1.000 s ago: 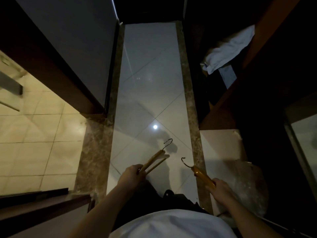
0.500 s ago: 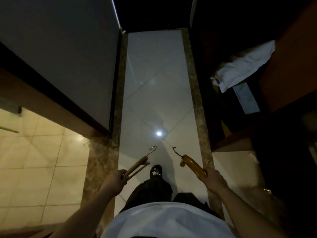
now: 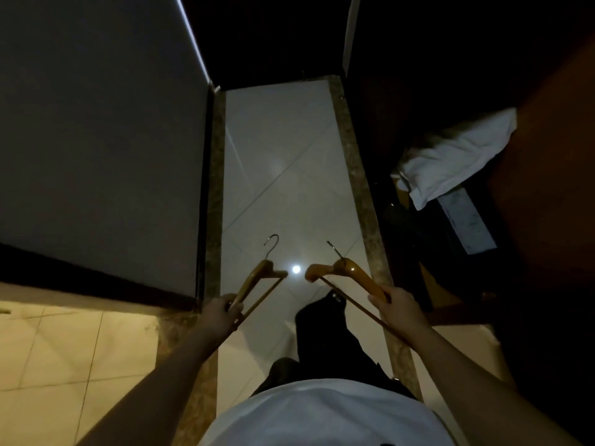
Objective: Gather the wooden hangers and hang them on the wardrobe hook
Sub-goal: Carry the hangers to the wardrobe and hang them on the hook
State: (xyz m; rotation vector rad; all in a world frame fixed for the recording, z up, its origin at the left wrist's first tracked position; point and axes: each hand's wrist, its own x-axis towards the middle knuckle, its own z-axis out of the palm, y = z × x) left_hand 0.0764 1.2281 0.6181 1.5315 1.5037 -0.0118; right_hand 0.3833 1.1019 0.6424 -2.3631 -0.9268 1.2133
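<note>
I hold one wooden hanger in each hand, above a pale tiled corridor floor (image 3: pixel 283 175). My left hand (image 3: pixel 222 312) grips the lower end of the left hanger (image 3: pixel 259 278), whose metal hook points up and away from me. My right hand (image 3: pixel 399 307) grips one arm of the right hanger (image 3: pixel 349 272); its thin lower bar runs back under my wrist. The two hangers' near ends almost meet over a bright light spot on the floor. No wardrobe hook shows.
A dark grey wall panel (image 3: pixel 103 140) stands on the left, with yellow-lit tiles (image 3: pixel 64 358) below it. On the right, a dark open wardrobe holds a white folded cloth (image 3: pixel 450 159). Brown marble strips (image 3: pixel 363 194) edge the corridor. My dark trouser leg (image 3: pixel 322 333) steps forward.
I have walked forward along the corridor. Both hands rose and turned, so the hangers now show their full shape and their ends have come closer together.
</note>
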